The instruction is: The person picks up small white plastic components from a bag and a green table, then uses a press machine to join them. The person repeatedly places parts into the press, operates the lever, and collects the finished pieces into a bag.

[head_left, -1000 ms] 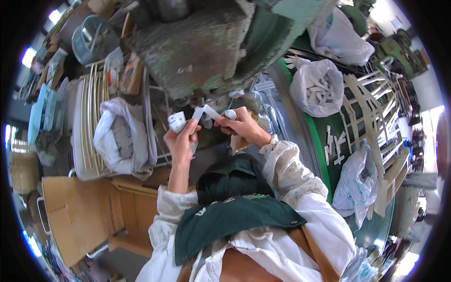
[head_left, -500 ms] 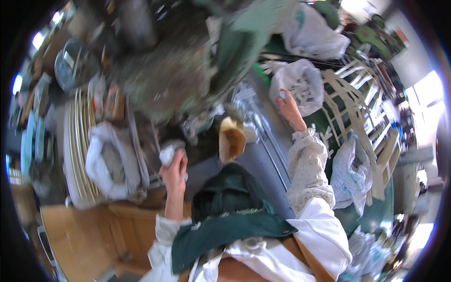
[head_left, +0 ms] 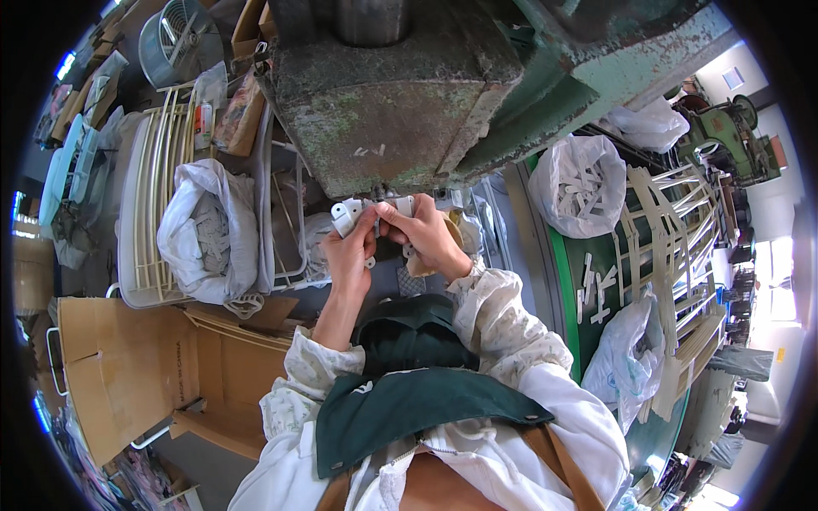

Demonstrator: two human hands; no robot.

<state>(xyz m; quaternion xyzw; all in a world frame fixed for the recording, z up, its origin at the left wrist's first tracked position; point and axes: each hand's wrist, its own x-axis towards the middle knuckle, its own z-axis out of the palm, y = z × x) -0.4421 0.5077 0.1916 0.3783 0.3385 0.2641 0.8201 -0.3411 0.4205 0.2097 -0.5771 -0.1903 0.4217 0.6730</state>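
Both hands meet in front of me, just below the worn metal block of a large machine (head_left: 383, 128). My left hand (head_left: 348, 260) is closed around several small white plastic fittings (head_left: 345, 215); one with round holes sticks up past the fingers. Pinched close beside it, my right hand (head_left: 430, 238) has thumb and fingertips on another white plastic piece (head_left: 406, 205), partly hidden by the fingers. Where the hands meet, the exact contact between the pieces cannot be made out. A yellowish cup-like thing (head_left: 464, 230) is partly visible behind the right hand.
To the left, a white sack (head_left: 175, 226) of pale parts rests on cream metal frames (head_left: 141, 213). An open cardboard box (head_left: 128, 362) lies lower left. On the right, a green surface (head_left: 588, 255) carries a white bag of strips (head_left: 554, 192), loose white pieces (head_left: 599, 294) and slatted frames (head_left: 656, 230).
My right hand has left the white bag on the right and come to the middle. My left hand has moved up and rightward to meet it. The view has shifted and is sharper.
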